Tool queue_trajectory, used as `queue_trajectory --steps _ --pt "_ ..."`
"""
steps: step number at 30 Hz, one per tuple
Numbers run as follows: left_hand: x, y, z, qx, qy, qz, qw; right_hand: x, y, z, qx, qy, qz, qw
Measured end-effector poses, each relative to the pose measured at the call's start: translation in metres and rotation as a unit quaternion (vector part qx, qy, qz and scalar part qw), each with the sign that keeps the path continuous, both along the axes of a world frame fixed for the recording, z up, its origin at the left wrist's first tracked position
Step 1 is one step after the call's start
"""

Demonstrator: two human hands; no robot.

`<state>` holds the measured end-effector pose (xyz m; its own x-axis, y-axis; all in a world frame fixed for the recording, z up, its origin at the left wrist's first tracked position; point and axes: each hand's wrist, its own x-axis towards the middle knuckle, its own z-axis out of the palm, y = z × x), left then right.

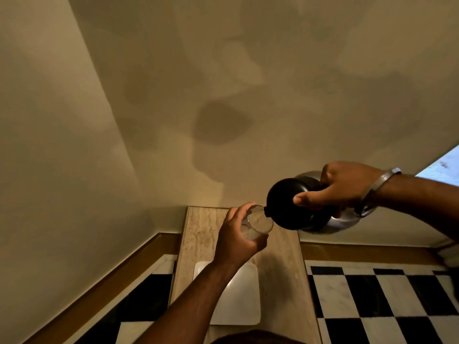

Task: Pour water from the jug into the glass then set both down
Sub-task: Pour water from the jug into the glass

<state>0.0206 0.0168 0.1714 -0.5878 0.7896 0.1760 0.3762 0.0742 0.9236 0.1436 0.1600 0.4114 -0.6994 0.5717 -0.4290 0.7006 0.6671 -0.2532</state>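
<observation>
Tilting toward the left, the jug (293,204) hangs in the air above the narrow stone-topped desk (201,234), its black lid end facing the camera and its steel body (340,220) showing behind and below. The right hand (342,188) is wrapped tight around the jug's handle side, thumb laid flat across the black top, with a metal bangle (375,192) loose on the wrist. The jug's small black spout (267,211) sits right at the rim of the glass (258,223), touching it or just above it; I cannot tell which. The left hand (238,234) grips the clear glass from below and from the side, fingers curled round its wall, holding it up off the desk and leaning it a little toward the spout. Whether water is running is hard to make out, and the glass looks pale and cloudy inside. Beneath the left forearm, a white square plate (238,301) lies flat on the desk. The desk stands against a beige wall (223,95), where the shadows of both arms and the jug fall large. On either side of the desk, a black and white chequered floor (372,299) runs out, edged with a brown skirting strip (104,286).
</observation>
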Motion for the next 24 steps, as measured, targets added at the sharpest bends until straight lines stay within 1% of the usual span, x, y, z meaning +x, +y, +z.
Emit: queue_trajectory --steps 7,14,24 --pt "-0.001 -0.005 0.017 0.01 0.004 -0.025 1.0 -0.016 -0.021 0.03 0.102 -0.045 0.046 0.993" --pt "0.0 -0.011 0.036 0.042 0.009 -0.034 0.999 -0.023 -0.034 0.051 0.124 -0.085 0.08 0.985" --pt "0.01 -0.017 0.05 0.044 0.016 -0.031 0.998 -0.027 -0.045 0.064 0.208 -0.111 0.106 0.966"
